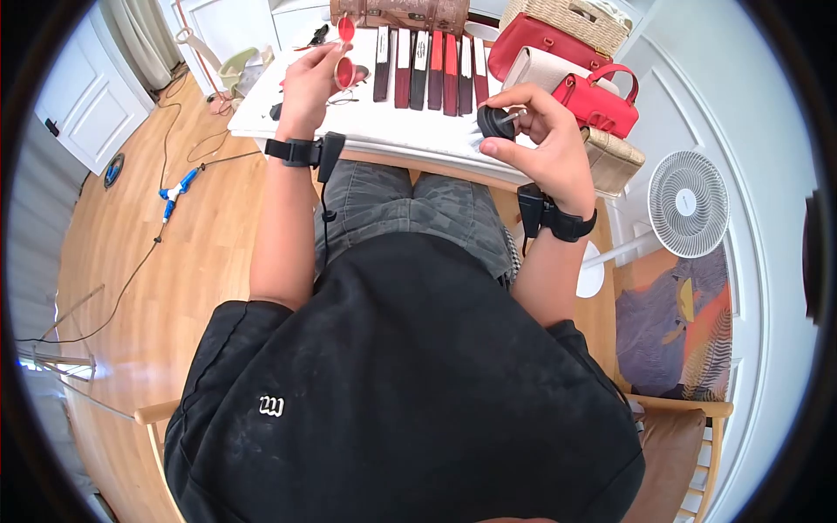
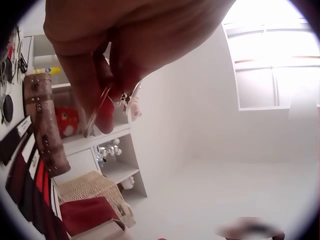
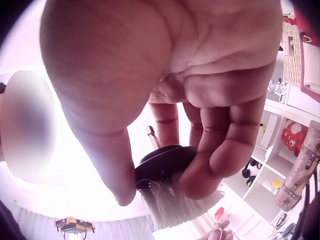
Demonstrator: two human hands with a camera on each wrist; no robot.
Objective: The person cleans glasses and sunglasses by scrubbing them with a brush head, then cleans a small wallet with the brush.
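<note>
Red-lensed glasses, one pair: my left hand is pinching them left of and beyond the round black brush, well apart, long axis running fore-and-aft, while my right hand is gripping that brush, white bristles facing leftward.

room to pass lay between the left hand and the right hand, above slim dark-and-red strips. just right of the right hand, a boxy red handbag blocked the way; ahead and right of the left hand, a brown studded trunk did.
</note>
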